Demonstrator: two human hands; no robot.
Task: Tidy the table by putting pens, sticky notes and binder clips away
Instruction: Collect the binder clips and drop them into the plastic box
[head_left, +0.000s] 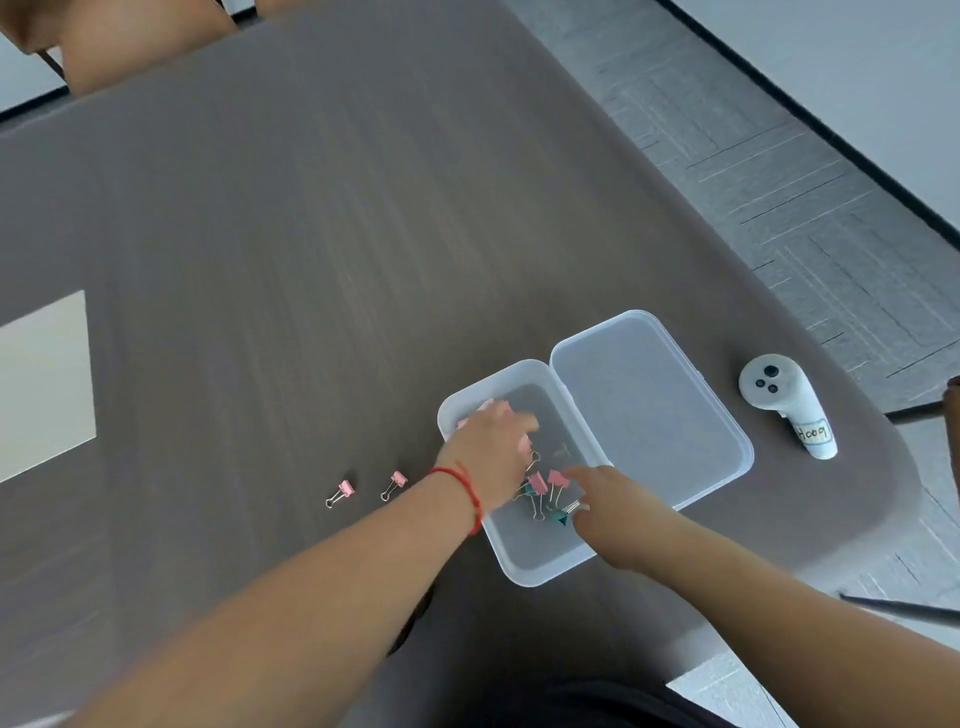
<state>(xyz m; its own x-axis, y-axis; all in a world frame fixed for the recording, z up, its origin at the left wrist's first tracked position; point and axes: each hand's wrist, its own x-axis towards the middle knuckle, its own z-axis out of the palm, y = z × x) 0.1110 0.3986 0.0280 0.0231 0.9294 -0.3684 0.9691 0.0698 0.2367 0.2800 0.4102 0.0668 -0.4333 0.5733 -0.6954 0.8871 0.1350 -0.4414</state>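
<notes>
- Both bare forearms enter from the bottom edge, which cuts them off; they reach forward over a dark wood-grain table (311, 234).
- Nearest of the two, the right hand (610, 512) hangs over the near right corner of a clear plastic box (524, 564), fingers loosely curled with one fingertip pointing toward the clips; whether it pinches anything cannot be told, since the fingers are blurred.
- Farther in, the left hand (493, 447) reaches into the box, a red string bracelet (465, 491) on its wrist; its fingers are bunched loosely together and smeared by motion, so any grip on a clip is unclear.
- Between the two hands, a small heap of pink and teal binder clips (545, 493) lies on the box floor, partly hidden under the left hand.
- Left of the box, two pink binder clips (366, 488) lie on the table, near each other and apart from the box.
- Hinged open to the right, the box lid (649, 405) lies flat on the table.
- Beyond the lid, near the table's right edge, a white handheld controller (784, 400) lies with a handwritten label too small to read surely.
- At the left edge, a pale sheet (41, 384) is cut off by the frame.
</notes>
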